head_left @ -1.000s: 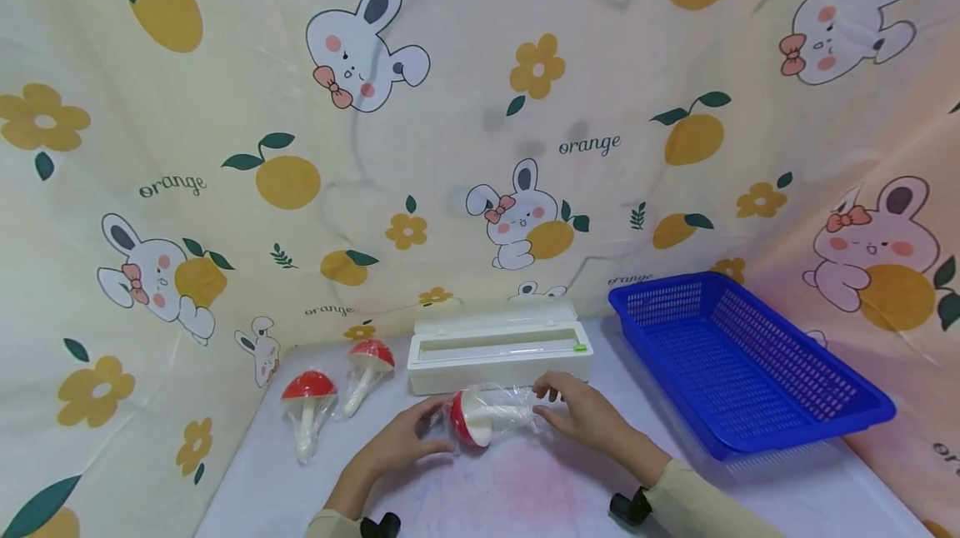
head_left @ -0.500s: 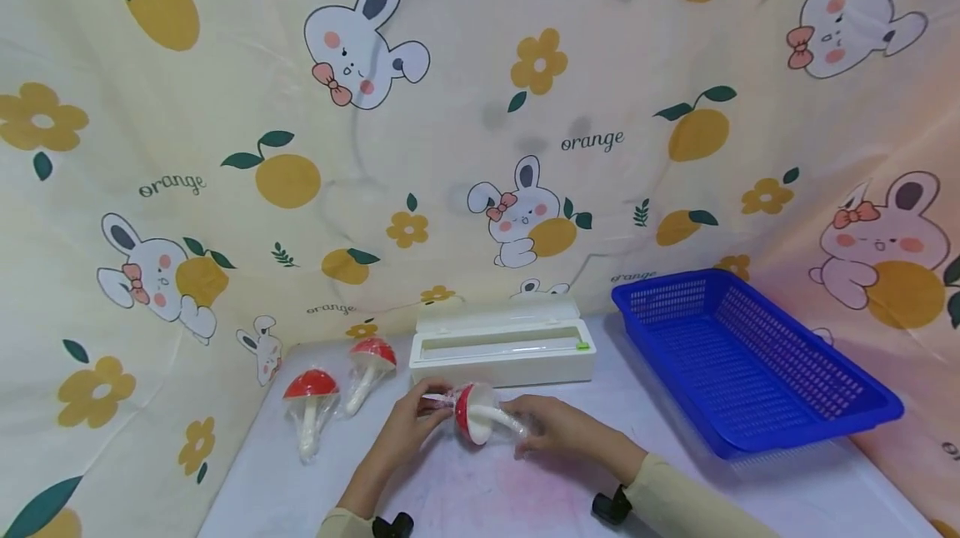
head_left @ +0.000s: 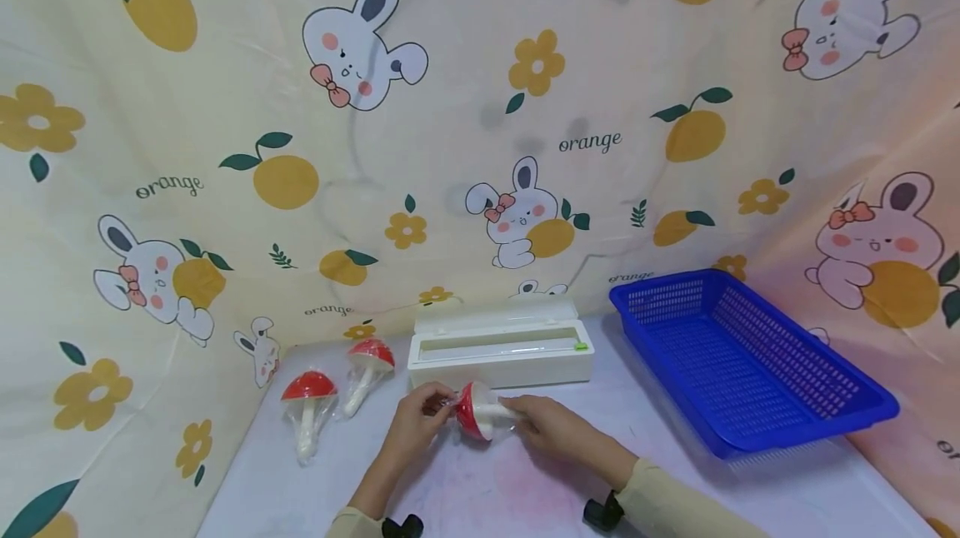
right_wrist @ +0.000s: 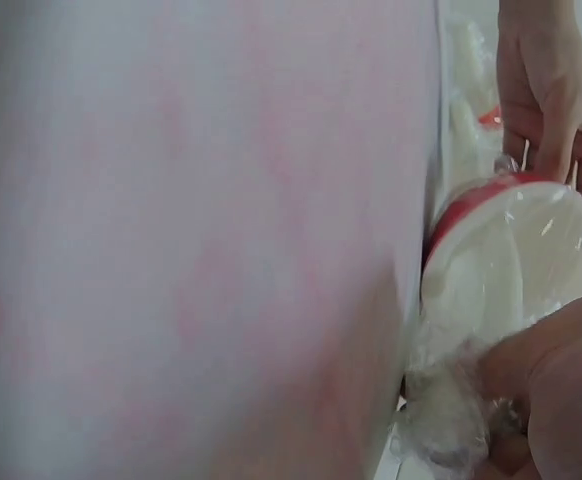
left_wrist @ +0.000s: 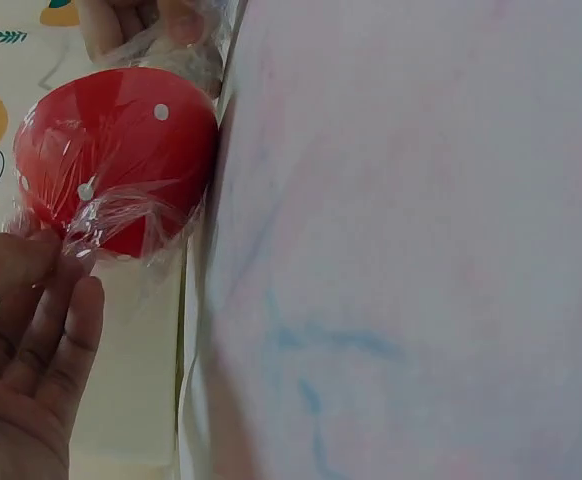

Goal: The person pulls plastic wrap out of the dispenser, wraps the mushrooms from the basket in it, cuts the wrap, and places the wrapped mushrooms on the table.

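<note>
A toy mushroom [head_left: 476, 413] with a red cap and white stem, covered in clear plastic wrap, lies on its side in front of the wrap dispenser. My right hand [head_left: 546, 425] grips its stem [right_wrist: 458, 420]. My left hand [head_left: 417, 415] pinches the loose wrap at the red cap [left_wrist: 111, 155] with thumb and fingertips [left_wrist: 33, 270]. Both hands hold the mushroom just above the white table [head_left: 525, 496]. In the right wrist view the pale underside of the cap [right_wrist: 516, 255] shows under shiny film.
Two more wrapped red mushrooms [head_left: 309, 405] [head_left: 367, 367] lie at the left. A white plastic-wrap dispenser box [head_left: 500, 348] stands open behind the hands. A blue mesh basket [head_left: 742, 363] sits at the right. A printed cloth backdrop [head_left: 480, 146] closes off the table's back and sides.
Both hands have closed in on the mushroom: the right slid left along the stem, gathering the wrap, and the left rose to pinch film at the cap.
</note>
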Action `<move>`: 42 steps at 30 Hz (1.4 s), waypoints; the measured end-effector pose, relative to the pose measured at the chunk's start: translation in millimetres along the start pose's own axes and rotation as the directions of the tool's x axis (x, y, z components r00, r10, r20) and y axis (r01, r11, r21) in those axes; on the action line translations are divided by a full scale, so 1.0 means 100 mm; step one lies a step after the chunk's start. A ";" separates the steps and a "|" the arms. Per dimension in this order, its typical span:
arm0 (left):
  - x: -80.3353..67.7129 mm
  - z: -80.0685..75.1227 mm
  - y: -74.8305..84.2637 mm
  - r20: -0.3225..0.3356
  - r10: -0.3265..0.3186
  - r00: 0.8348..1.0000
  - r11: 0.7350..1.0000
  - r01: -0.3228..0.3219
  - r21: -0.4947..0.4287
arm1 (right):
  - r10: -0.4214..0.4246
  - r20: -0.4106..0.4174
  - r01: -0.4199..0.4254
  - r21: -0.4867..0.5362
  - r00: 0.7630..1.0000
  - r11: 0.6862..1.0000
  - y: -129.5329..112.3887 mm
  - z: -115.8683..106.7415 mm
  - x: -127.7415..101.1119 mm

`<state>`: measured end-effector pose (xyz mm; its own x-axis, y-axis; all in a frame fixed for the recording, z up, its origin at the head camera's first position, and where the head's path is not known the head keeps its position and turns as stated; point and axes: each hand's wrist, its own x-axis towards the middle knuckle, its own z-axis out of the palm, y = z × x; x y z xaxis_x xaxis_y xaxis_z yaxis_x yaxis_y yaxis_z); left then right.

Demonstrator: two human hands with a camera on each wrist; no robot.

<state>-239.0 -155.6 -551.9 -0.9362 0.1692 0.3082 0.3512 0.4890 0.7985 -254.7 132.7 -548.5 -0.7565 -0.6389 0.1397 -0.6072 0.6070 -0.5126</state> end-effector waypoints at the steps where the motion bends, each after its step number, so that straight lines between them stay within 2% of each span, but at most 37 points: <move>1: 0.00 0.01 0.00 -0.013 0.002 1.000 1.000 -0.002 -0.003 | -0.003 -0.001 0.003 -0.009 1.000 1.000 -0.01 0.00 0.00; 8: 0.03 0.05 0.01 -0.084 0.005 0.996 0.997 -0.012 -0.073 | -0.029 -0.037 0.030 0.002 0.999 1.000 -0.06 0.02 -0.01; 11: 0.01 0.06 0.01 -0.090 0.001 0.996 0.991 -0.013 -0.135 | -0.034 -0.070 0.038 0.062 0.997 0.997 -0.07 0.02 -0.01; 13: -0.01 0.05 0.02 -0.089 0.026 0.996 0.989 -0.039 -0.144 | -0.026 -0.095 0.038 0.124 0.995 0.992 -0.08 0.01 -0.01; 16: -0.05 0.01 0.03 -0.054 0.076 0.996 0.989 -0.083 -0.125 | 0.016 -0.104 0.010 0.242 0.994 0.970 -0.10 -0.04 -0.01; 19: -0.07 -0.04 0.04 0.008 0.121 0.993 0.984 -0.119 -0.130 | 0.046 -0.087 -0.013 0.342 0.995 0.940 -0.14 -0.12 -0.02; 21: -0.08 -0.07 0.04 0.049 0.126 0.991 0.980 -0.117 -0.160 | 0.056 -0.061 -0.027 0.397 0.997 0.917 -0.15 -0.15 -0.04; 23: -0.09 -0.07 0.04 0.060 0.122 0.991 0.976 -0.109 -0.189 | 0.055 -0.037 -0.035 0.420 0.998 0.907 -0.15 -0.17 -0.05; 25: -0.09 -0.07 0.02 0.039 0.114 0.993 0.972 -0.104 -0.210 | 0.034 -0.024 -0.020 0.432 0.999 0.902 -0.15 -0.17 -0.07; 28: -0.10 -0.05 0.00 -0.024 0.067 0.997 0.972 -0.071 -0.226 | -0.027 -0.052 0.045 0.390 0.998 0.920 -0.12 -0.15 -0.09; 30: -0.10 -0.03 -0.01 -0.061 0.019 0.998 0.972 -0.033 -0.234 | -0.062 -0.102 0.093 0.336 0.993 0.937 -0.10 -0.14 -0.10; 36: -0.08 -0.03 -0.01 -0.077 -0.149 0.986 0.951 0.121 -0.286 | -0.105 -0.238 0.145 0.160 0.966 0.976 -0.05 -0.11 -0.14; 39: -0.06 -0.04 0.00 -0.070 -0.186 0.980 0.939 0.156 -0.306 | -0.103 -0.240 0.133 0.112 0.965 0.985 -0.02 -0.10 -0.15; 42: -0.04 -0.03 -0.01 -0.060 -0.203 0.977 0.929 0.172 -0.328 | -0.094 -0.200 0.113 0.085 0.975 0.990 -0.01 -0.09 -0.14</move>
<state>-235.8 -159.5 -552.7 -0.9853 0.0152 0.1704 0.1699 0.2024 0.9644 -246.1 145.0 -542.5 -0.7293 -0.5855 0.3538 -0.6658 0.4885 -0.5639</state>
